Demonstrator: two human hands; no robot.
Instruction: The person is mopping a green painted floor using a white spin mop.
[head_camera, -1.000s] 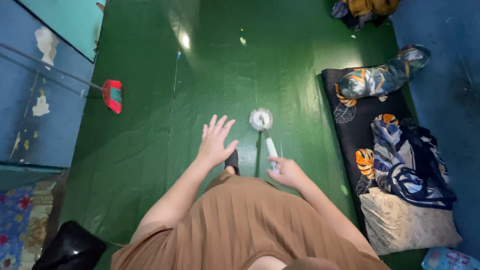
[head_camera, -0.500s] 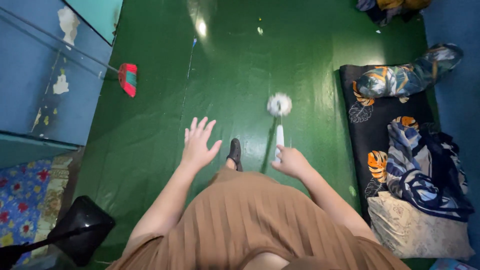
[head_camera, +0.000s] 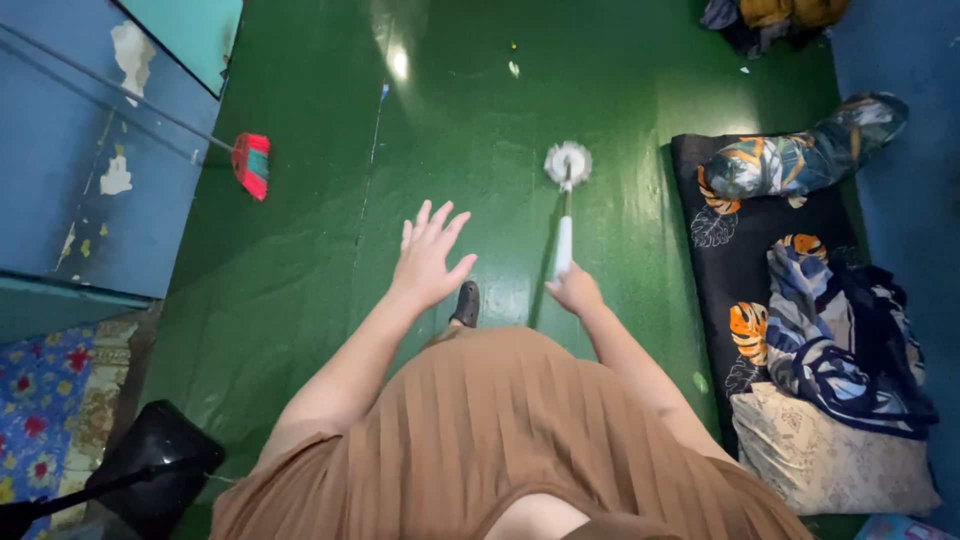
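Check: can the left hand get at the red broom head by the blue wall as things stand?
Probably not from here. The left hand is empty with fingers spread, and the red broom head lies well beyond it across bare green floor; nothing blocks the way.

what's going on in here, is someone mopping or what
A person in a pleated brown skirt stands on a glossy green floor. Their right hand grips the white handle of a mop whose round white head rests on the floor ahead of them. The left hand is empty, fingers spread in the air above the floor. A red broom leans by the blue wall on the left, a black dustpan sits at lower left, and a dark mattress with bedding lies on the right.
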